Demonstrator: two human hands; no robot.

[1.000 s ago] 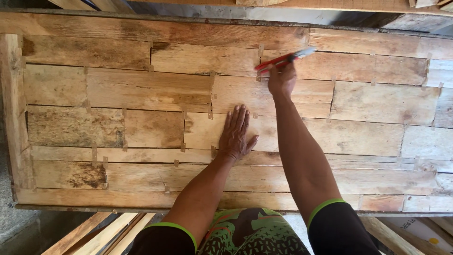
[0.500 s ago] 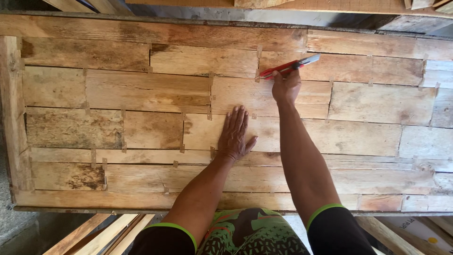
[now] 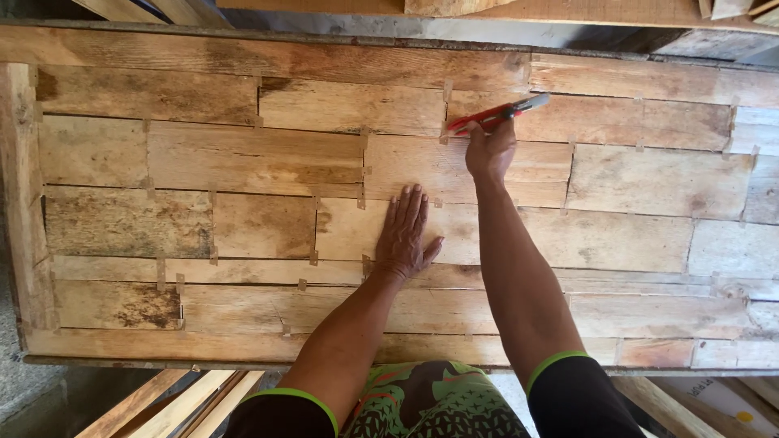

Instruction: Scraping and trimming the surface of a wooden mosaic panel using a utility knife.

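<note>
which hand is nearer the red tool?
Right. The right hand grips the red tool; the left hand lies flat on the wooden panel, below and left of it.

Your head camera looks straight down, close over the wooden panel (image 3: 243, 162), your own forearms rising from below.

Soft, even daylight fills the frame, brightest toward the right. The arms throw only faint shadows. Everything is sharp, though the edges bow slightly at the corners.
</note>
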